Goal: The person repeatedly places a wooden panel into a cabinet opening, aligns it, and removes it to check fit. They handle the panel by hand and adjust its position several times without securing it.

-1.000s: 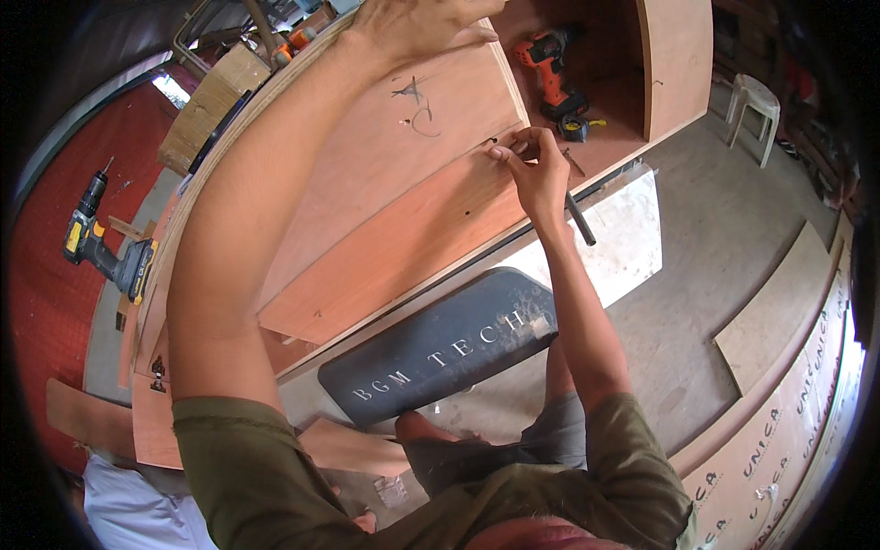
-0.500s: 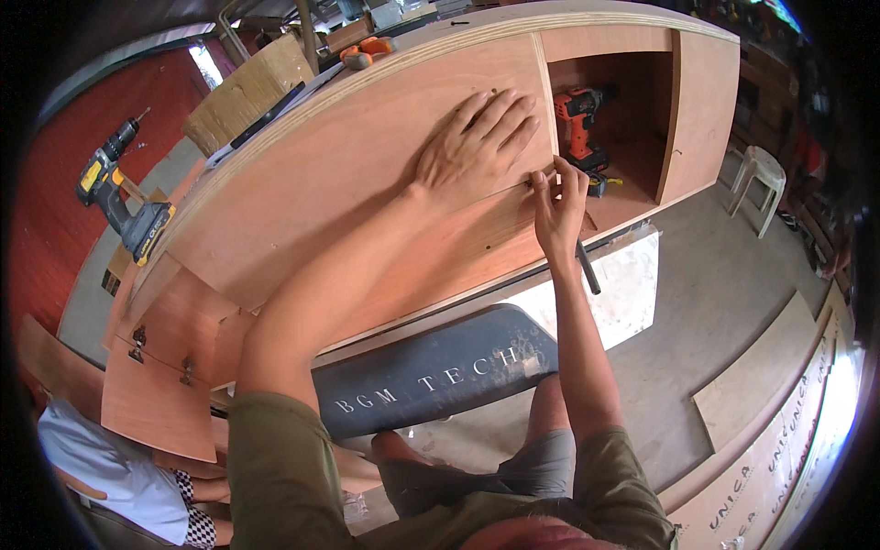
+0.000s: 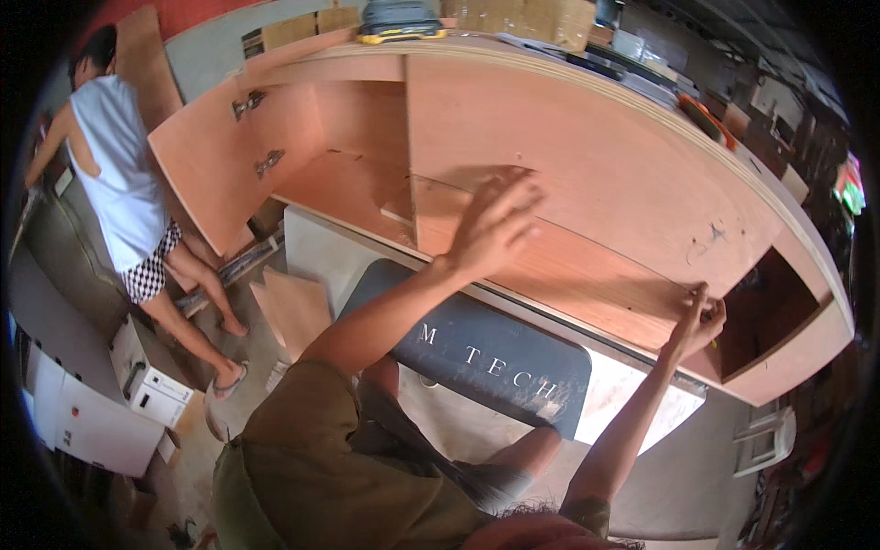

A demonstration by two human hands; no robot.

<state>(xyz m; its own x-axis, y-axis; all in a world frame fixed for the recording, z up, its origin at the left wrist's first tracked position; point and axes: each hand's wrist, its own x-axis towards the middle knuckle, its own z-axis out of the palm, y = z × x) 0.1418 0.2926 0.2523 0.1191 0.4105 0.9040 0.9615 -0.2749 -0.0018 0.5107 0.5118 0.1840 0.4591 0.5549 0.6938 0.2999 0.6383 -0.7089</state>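
My view is swinging left compared with a moment ago: the cabinet's open left compartment (image 3: 339,174) and its hinged door (image 3: 215,174) are now showing, and a person in a white sleeveless top (image 3: 119,183) is standing beside that door, where before I was seeing only panel and the right-hand compartment. My left hand (image 3: 490,225) is lying flat on the plywood cabinet panel (image 3: 587,165), fingers spread wide, now well apart from my right hand rather than just beside it as it was half a second ago. My right hand (image 3: 695,321) is sitting at the lower edge of the same panel, near the open right compartment (image 3: 770,312), fingers pressed together in a pinch; whatever small thing they are pinching is too small for me to tell.

Below my arms a dark grey board with pale lettering (image 3: 477,357) is lying on the floor, partly hidden by my left forearm. Loose plywood offcuts (image 3: 293,307) are lying beside it. A white box-shaped machine (image 3: 151,376) is standing near the other person's feet. On the cabinet's top edge a dark and yellow tool (image 3: 399,23) is resting.
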